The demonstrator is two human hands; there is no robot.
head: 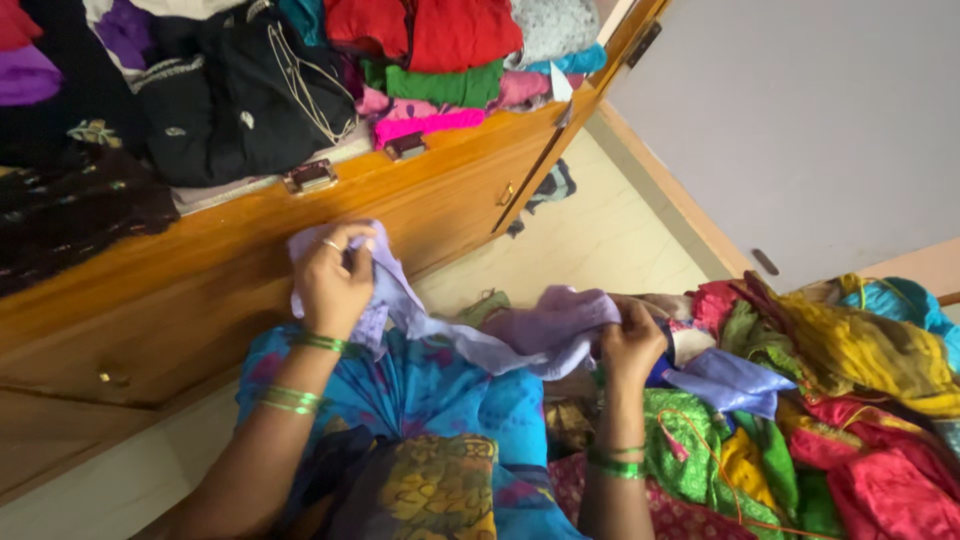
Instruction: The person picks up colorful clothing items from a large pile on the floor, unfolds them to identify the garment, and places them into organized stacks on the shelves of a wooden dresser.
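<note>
a wooden wardrobe [250, 250] fills the upper left, seen from above, its shelf packed with folded clothes [250, 80] in black, red, green, pink and purple. a grey door [800, 130] stands at the upper right, with pale floor [600, 240] between it and the wardrobe. on the right, a loose heap of bright garments [850, 400] in yellow, red, green and blue spreads to the lower right corner. at the bottom centre lies the person's lap, draped in blue patterned cloth [440, 400].

stretched across the middle, just above the lap, is a pale lilac cloth [480, 335]. it runs from the wardrobe's front edge on the left to the near edge of the garment heap on the right. the left hand [335, 280] holds one end up against the wardrobe front, its grip clenched around the bunched fabric. the right hand [630, 340] holds the other end lower down, beside the heap, its grip also closed on the fabric. both wrists wear green bangles [300, 400], and a ring [332, 244] shows on the left hand.
</note>
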